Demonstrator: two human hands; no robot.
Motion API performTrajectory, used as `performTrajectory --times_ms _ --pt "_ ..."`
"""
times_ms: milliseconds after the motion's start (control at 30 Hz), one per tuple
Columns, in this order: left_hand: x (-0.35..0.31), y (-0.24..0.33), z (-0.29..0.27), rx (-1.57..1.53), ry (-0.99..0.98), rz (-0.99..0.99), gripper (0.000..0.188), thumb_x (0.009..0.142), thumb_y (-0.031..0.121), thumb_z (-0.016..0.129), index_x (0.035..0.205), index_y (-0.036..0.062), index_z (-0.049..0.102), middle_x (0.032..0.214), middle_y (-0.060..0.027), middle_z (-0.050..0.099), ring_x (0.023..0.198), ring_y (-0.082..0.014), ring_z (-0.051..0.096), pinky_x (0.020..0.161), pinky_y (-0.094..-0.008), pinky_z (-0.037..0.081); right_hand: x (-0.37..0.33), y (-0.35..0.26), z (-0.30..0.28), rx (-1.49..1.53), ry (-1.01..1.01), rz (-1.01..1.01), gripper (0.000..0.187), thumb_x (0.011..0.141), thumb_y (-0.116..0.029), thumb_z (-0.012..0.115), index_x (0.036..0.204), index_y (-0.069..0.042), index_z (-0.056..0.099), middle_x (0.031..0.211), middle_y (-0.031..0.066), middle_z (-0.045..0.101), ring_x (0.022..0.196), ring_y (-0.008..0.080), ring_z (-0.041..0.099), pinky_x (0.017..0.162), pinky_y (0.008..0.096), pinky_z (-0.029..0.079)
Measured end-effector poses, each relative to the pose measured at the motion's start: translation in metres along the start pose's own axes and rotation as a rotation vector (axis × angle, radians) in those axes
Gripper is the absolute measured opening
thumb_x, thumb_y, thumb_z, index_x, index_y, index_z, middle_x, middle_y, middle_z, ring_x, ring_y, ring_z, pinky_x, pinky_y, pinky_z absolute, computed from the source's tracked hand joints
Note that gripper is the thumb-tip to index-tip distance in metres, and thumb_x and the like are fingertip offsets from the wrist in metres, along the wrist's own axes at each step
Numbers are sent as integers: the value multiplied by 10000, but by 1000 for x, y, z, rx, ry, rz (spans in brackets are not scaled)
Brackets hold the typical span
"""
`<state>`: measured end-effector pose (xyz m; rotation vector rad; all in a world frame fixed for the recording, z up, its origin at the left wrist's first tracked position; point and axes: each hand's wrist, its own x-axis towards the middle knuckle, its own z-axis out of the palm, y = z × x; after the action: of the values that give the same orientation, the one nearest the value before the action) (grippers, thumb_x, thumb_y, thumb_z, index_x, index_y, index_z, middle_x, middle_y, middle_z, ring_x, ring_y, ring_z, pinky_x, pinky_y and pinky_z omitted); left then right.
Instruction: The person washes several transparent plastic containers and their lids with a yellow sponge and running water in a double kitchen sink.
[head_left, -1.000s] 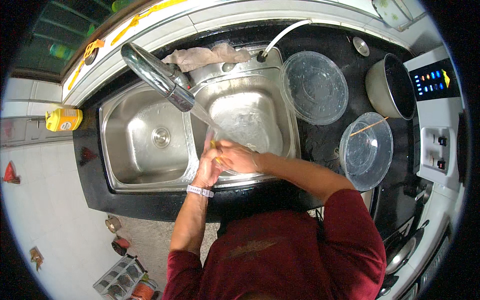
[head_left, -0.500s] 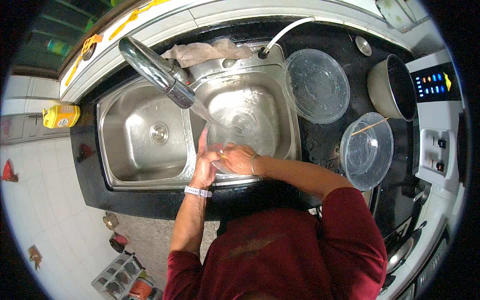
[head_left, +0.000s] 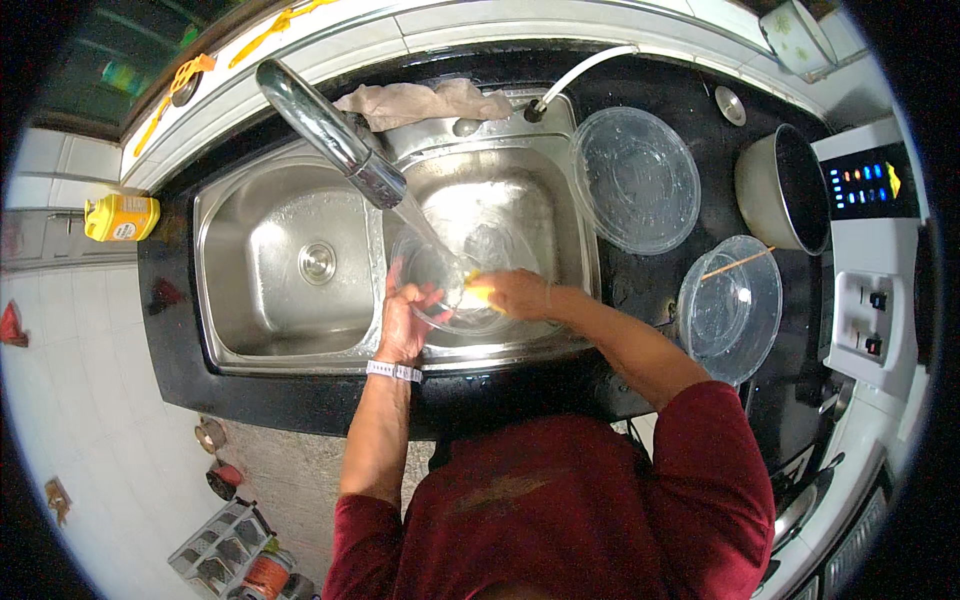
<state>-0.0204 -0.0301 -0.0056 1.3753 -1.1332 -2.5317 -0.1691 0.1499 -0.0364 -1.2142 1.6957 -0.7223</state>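
Note:
In the right sink basin (head_left: 562, 240), my left hand (head_left: 402, 325) is closed on the rim of a clear round plastic container (head_left: 425, 268). Its fingers show through the transparent wall. My right hand (head_left: 525, 296) grips a yellow sponge (head_left: 483, 289) just over the container; whether the two touch is hard to make out. From the chrome faucet (head_left: 330, 130) a stream of water falls into the container, between my hands. The plastic is so clear that I cannot tell whether another piece lies under it.
Right of the sink, a clear round lid (head_left: 640, 180) lies on the black counter, with a clear bowl (head_left: 722, 325) bearing a thin stick (head_left: 738, 262). A pot (head_left: 765, 190) stands behind. Left are the other basin (head_left: 270, 290) and a yellow jug (head_left: 122, 218). A cloth (head_left: 425, 103) lies behind the faucet.
My right hand has moved right, away from my left, and more of the yellow sponge shows. The container has shifted left and tilted in my left hand. The view has shifted slightly.

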Motion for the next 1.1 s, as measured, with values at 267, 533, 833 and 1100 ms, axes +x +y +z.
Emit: performTrajectory --times_ms 267,533,833,1100 --pt "21 -14 3 -19 43 -205 819 842 298 591 1515 243 129 1281 -202 412 1168 -362 465 863 -632 464 -26 -22 -12 -670 22 44 153 825 -201 597 948 -129 652 973 68 651 1044 294 555 831 469 448" --pt "-4 -22 9 782 227 418 905 914 475 532 1418 -176 155 1485 -344 209 1391 -398 257 1156 -389 190 -17 -35 -76 -818 152 -138 81 725 -87 648 770 -154 640 873 -11 594 990 217 506 851 406 363" --pt "-31 -6 44 917 -199 547 315 988 223 517 1197 4 601 1122 -217 628 1105 -307 570 983 -405 416 17 -75 -102 -715 214 -282 143 694 -68 617 787 -171 652 864 -19 594 985 218 514 853 390 374" --pt "-25 -2 32 37 -241 161 226 976 50 490 1188 61 567 1041 -106 663 909 -218 664 776 -355 573 15 -55 -99 -294 597 -431 164 772 -172 636 910 -83 640 954 103 599 890 295 555 805 401 434"
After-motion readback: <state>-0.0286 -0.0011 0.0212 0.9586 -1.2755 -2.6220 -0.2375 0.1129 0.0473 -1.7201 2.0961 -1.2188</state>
